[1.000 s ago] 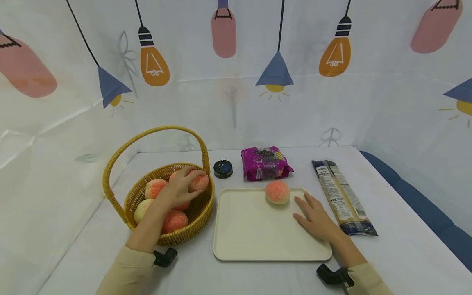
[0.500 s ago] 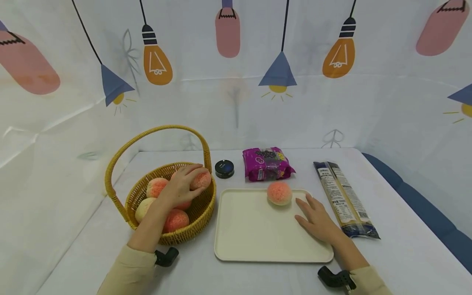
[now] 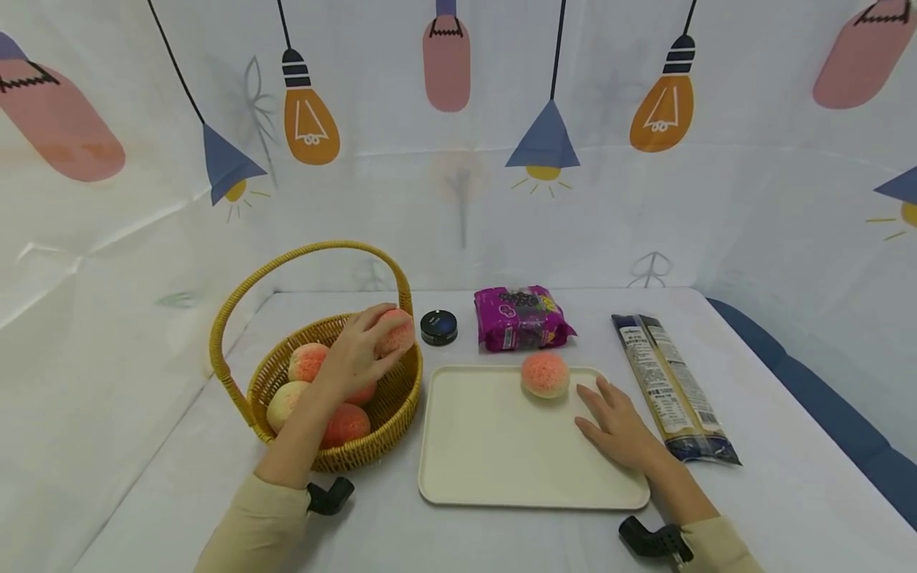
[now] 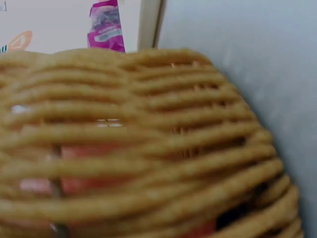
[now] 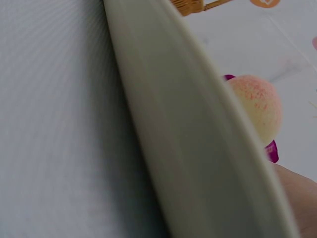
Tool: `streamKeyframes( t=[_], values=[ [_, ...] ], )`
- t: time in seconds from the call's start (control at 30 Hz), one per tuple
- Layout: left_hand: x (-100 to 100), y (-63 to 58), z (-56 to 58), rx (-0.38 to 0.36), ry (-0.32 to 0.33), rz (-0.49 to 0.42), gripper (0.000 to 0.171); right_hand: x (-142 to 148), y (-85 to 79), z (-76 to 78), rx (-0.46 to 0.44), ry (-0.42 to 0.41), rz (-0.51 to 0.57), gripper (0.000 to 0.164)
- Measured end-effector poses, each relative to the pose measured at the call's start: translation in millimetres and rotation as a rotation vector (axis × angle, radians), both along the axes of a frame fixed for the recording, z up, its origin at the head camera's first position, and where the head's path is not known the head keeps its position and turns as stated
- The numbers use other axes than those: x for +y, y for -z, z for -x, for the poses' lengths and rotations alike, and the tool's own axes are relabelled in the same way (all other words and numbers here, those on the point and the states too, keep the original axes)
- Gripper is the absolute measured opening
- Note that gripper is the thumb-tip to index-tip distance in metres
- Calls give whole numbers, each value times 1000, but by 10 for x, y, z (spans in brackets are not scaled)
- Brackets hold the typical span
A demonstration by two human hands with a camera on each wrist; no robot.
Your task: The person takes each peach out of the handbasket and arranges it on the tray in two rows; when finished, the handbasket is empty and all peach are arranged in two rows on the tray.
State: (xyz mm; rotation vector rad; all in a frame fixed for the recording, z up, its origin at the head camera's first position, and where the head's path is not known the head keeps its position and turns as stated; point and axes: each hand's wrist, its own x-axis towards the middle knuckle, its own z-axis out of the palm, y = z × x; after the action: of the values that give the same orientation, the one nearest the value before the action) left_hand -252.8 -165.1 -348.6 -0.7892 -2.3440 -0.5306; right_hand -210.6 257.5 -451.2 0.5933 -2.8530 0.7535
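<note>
In the head view my left hand (image 3: 353, 354) grips a pink peach (image 3: 396, 332), fingers over its top, at the right rim of a wicker basket (image 3: 390, 430). Several more peaches (image 3: 347, 424) lie in the basket under that arm. The basket's woven side (image 4: 124, 134) fills most of the left wrist view, and the hand is hidden there. My right hand (image 3: 616, 430) lies with spread fingers over the right side of a cream tray (image 3: 501, 446). Just beyond its fingertips, a single peach (image 3: 545, 375) sits at the tray's back edge. The tray wall (image 5: 193, 134) crosses the right wrist view.
Behind the tray are a round black tin (image 3: 438, 327) and a purple snack packet (image 3: 523, 320). A long flat packet (image 3: 676, 390) lies right of the tray. The basket's tall handle (image 3: 315, 248) arches up beside the left hand.
My left hand has risen slightly with the peach in its grip, up toward the basket's right rim and handle. The right hand stays in place; the head view has shifted a little.
</note>
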Motion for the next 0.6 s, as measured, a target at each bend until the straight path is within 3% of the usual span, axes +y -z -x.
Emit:
streamKeyframes(
  t=[0.27,0.6],
  values=[
    [141,-88,-57,104,-15,-3,42,-5,-12,-15,4,2,-1,53],
    [346,-174,-94,140,106,-16,39,-15,-34,-27,10,2,3,53]
  ],
)
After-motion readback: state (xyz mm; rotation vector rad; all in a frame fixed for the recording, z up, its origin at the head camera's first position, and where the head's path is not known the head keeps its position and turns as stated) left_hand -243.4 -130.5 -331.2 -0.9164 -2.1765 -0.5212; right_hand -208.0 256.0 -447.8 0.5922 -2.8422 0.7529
